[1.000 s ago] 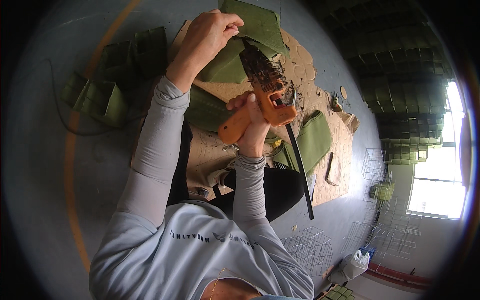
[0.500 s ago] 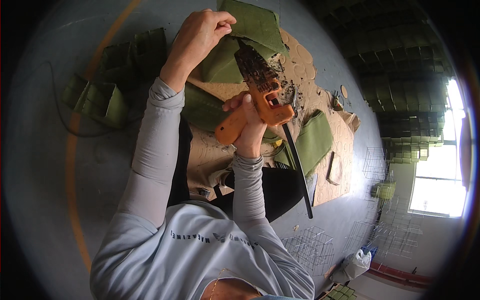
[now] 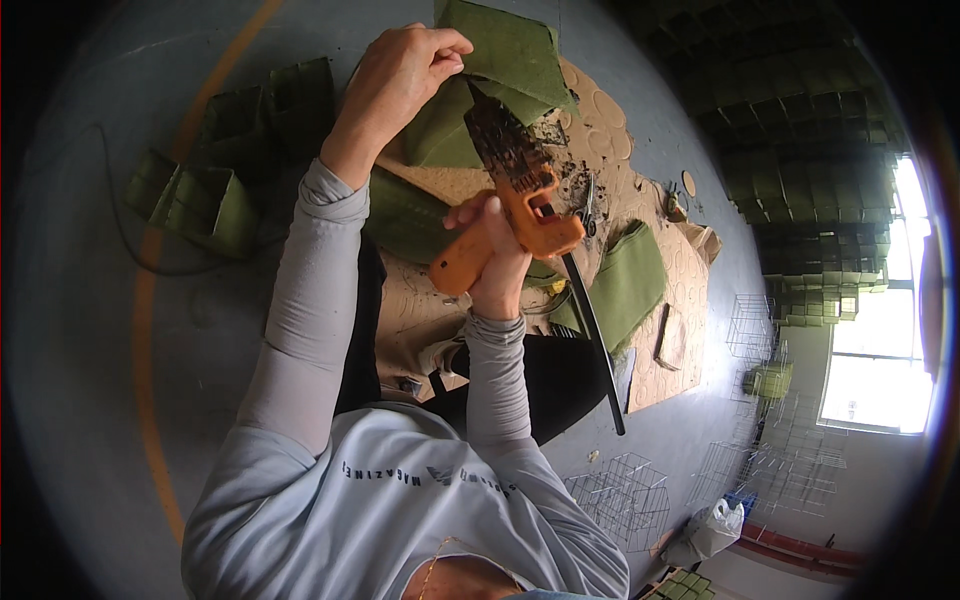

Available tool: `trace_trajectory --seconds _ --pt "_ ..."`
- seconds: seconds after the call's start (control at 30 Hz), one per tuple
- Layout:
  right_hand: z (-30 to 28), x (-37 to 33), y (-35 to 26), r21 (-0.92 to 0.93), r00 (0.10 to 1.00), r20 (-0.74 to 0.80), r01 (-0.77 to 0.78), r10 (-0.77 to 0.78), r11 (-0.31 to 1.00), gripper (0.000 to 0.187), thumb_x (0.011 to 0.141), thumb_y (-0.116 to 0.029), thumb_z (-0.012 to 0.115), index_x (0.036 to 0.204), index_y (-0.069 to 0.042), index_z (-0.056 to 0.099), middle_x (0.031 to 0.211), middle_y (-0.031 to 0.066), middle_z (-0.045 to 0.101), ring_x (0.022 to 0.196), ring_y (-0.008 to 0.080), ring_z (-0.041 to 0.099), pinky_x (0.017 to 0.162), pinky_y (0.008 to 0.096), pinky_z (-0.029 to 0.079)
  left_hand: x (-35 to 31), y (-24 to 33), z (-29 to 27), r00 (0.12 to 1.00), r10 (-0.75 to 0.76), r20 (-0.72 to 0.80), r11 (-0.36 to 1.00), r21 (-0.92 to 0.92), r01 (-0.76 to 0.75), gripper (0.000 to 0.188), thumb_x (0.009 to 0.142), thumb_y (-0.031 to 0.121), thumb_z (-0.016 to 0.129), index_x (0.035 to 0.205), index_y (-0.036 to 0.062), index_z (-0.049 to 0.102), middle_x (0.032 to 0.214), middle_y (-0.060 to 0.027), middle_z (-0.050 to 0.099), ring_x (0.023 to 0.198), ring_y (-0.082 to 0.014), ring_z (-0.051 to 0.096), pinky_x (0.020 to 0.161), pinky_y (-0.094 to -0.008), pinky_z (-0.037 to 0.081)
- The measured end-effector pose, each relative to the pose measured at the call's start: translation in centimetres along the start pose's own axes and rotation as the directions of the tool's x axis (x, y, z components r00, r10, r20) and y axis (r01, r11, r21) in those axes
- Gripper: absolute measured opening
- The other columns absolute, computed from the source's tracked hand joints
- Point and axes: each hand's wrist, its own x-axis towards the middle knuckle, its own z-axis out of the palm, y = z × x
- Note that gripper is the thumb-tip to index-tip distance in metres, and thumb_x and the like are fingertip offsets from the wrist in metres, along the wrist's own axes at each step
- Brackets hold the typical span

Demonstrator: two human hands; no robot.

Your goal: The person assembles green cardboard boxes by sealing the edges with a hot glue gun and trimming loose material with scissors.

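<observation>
My right hand [image 3: 502, 268] is wrapped around the handle of an orange hot glue gun [image 3: 545, 228], whose front half is crusted with dark residue. A long black glue stick [image 3: 594, 342] sticks out of its back end. The nozzle points up and left, just below the fingers of my left hand [image 3: 392, 88]. That hand is closed in a pinch at the left edge of a green felt piece [image 3: 515, 48]; its fingertips are partly hidden. The nozzle is close to the felt's lower edge, but I cannot tell whether it touches.
Brown cardboard [image 3: 600, 110] with dark scraps lies under the work. Scissors [image 3: 588, 212] and a folded green felt piece [image 3: 632, 275] are to the right. Green boxes [image 3: 210, 205] stand at left. Wire frames [image 3: 625, 495] sit lower right; stacked green boxes [image 3: 800, 130] line the far right.
The glue gun has shifted slightly left, its nozzle closer to my left hand, and the glue stick has swayed a little. My left hand has barely moved and keeps its pinch.
</observation>
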Motion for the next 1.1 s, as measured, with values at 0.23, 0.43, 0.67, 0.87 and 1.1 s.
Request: trace_trajectory --seconds 0.23,0.43,0.67,0.87,1.1 --pt "-6.6 -1.1 0.0 0.008 0.995 0.028 0.093 -0.093 0.996 0.034 0.096 -0.028 0.051 0.111 0.003 0.053 0.102 0.0207 0.063 0.1 0.0367 0.062 0.09 0.0475 0.048 -1.0 0.2 -0.7 0.998 -0.051 0.037 0.991 -0.118 0.056 0.017 0.083 0.008 0.068 0.1 0.0016 0.067 0.078 -0.0097 0.064 0.071 -0.0168 0.065 0.065 -0.028 0.05" --pt "-11.6 2.9 -2.6 0.062 0.97 -0.139 0.207 -0.197 0.976 0.041 0.098 -0.035 0.045 0.116 0.001 0.052 0.117 0.0196 0.062 0.112 0.0342 0.059 0.101 0.0482 0.044 -2.8 -0.8 -1.8 0.928 -0.326 0.179 0.943 -0.009 0.333 0.026 0.078 0.017 0.074 0.094 -0.0014 0.066 0.075 -0.0099 0.065 0.065 -0.0163 0.06 0.062 -0.0279 0.047" --pt "-16.9 11.1 0.3 0.199 0.985 -0.17 0.029 0.005 0.98 0.036 0.096 -0.029 0.053 0.118 0.0 0.054 0.115 0.0166 0.063 0.11 0.0304 0.06 0.099 0.0454 0.047 -3.2 -2.2 1.6 0.881 -0.34 0.329 0.932 -0.007 0.362 0.048 0.073 0.03 0.078 0.104 -0.0031 0.062 0.091 -0.0222 0.066 0.087 -0.037 0.064 0.078 -0.042 0.049" --pt "-20.6 15.3 5.3 0.295 0.985 -0.145 -0.049 0.095 0.954 0.033 0.096 -0.029 0.054 0.116 -0.002 0.054 0.115 0.0154 0.062 0.11 0.0302 0.06 0.097 0.0466 0.048 -3.7 -4.6 3.3 0.893 -0.258 0.369 0.958 -0.022 0.286 0.053 0.075 0.032 0.076 0.11 -0.0034 0.06 0.094 -0.024 0.065 0.091 -0.0385 0.062 0.081 -0.0421 0.048" --pt "-21.2 19.1 7.4 0.269 0.987 -0.093 -0.103 0.132 0.958 0.036 0.096 -0.035 0.054 0.114 -0.004 0.057 0.113 0.0133 0.064 0.108 0.0279 0.061 0.094 0.0428 0.049 -3.7 -4.8 2.9 0.887 -0.241 0.395 0.97 0.08 0.228 0.05 0.079 0.035 0.073 0.106 -0.0049 0.059 0.084 -0.0238 0.061 0.079 -0.039 0.059 0.073 -0.0435 0.046"
